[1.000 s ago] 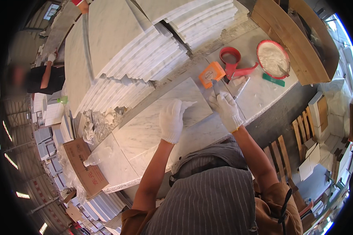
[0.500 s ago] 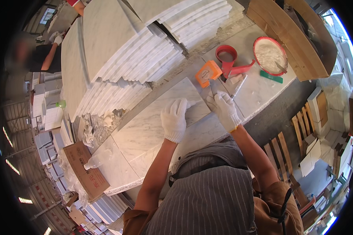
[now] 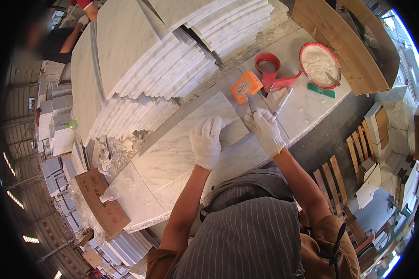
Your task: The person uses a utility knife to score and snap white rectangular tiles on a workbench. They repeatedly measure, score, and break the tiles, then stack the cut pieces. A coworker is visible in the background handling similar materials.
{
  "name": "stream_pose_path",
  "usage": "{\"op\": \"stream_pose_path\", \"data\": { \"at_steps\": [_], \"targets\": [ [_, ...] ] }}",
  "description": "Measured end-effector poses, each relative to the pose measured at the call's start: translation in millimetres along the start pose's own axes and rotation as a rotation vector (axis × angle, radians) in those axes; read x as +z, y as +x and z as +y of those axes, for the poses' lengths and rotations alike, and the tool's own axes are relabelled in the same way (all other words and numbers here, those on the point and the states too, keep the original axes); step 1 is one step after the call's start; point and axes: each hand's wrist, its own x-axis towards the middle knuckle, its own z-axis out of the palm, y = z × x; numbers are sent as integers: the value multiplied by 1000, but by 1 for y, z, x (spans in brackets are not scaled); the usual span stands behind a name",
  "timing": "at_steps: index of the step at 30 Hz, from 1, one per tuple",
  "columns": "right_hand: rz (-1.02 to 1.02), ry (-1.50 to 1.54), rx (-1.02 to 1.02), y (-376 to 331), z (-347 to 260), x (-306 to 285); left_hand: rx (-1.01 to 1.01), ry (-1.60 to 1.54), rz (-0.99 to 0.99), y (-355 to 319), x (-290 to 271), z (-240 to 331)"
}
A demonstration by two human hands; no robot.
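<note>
My left hand (image 3: pixel 206 143), in a white knit glove, lies on a grey-veined white marble tile (image 3: pixel 177 142), its thumb pointing right. Over the tile's right end, my gloved right hand (image 3: pixel 266 131) pinches a narrow, grey-bladed scraper (image 3: pixel 251 103); the hand hides its lower part. The blade points away from me, close to an orange box (image 3: pixel 245 87). Behind my right hand lie a white stick-like piece (image 3: pixel 284 103) and a red tape dispenser (image 3: pixel 274 74). Farther right stands a red-rimmed bowl (image 3: pixel 301 58) of white paste with a spatula in it, beside a green block (image 3: pixel 321 90).
Stacked marble slabs (image 3: pixel 163 69) rise along the far side. A cardboard box (image 3: pixel 349 46) stands at the far right, and a flattened carton (image 3: pixel 102 202) and a clear plastic bottle (image 3: pixel 118 189) lie left. Wooden pallets (image 3: pixel 333 181) are on the right. Other people work at far left.
My hands stay almost in place, with the scraper still in the right one. At far left, a co-worker's arm and gloved hand have moved up and right.
</note>
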Motion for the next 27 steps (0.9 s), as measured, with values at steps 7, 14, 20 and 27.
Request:
{"op": "stream_pose_path", "data": {
  "at_steps": [7, 14, 20, 27],
  "targets": [
    [-3, 11, -6, 1, 0, -1, -3, 18, -14, 8, -8, 7],
    [-5, 14, 0, 2, 1, -1, 20, 49, 9, 4, -4, 4],
    [-13, 3, 4, 3, 1, -3, 16, 55, -4, 3, -3, 4],
    [-7, -9, 4, 1, -1, 0, 14, 46, -15, 5, -4, 4]
  ]
}}
